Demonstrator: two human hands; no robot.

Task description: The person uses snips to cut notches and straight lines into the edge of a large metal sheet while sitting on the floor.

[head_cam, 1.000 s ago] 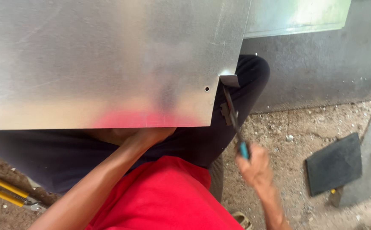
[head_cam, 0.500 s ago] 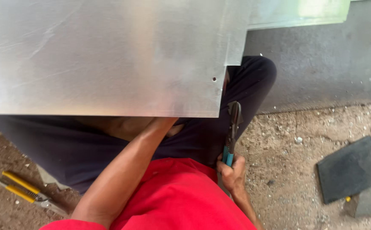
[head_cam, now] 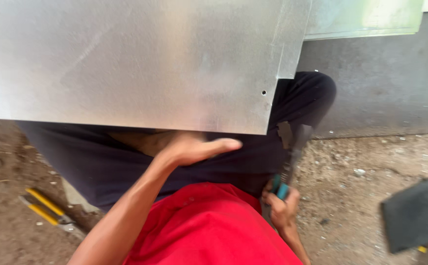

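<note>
A: What has moved since a moment ago?

B: The right hand [head_cam: 282, 207] has dropped lower and pulled in close to the red shirt [head_cam: 209, 230]. The big metal sheet [head_cam: 135, 64] now covers more of the lap.

A: What is nearest to us?

B: The red shirt, low in the middle. Just beside it, the right hand is closed tight around the blue handles of the snips [head_cam: 288, 162]. The snips point up toward the sheet's lower right corner. A small bit of metal seems to sit by the blades, but it is blurry.

A: And the left hand [head_cam: 189, 147]?

B: It reaches under the sheet's near edge. The thumb sticks out. The fingers are hidden, so I cannot tell what it holds.

A: Farther off?

B: Yellow-handled pliers [head_cam: 47, 208] lie on the dirt floor [head_cam: 8, 230] at left, a dark flat slab [head_cam: 417, 213] at right, and a grey wall [head_cam: 386, 78] behind.
</note>
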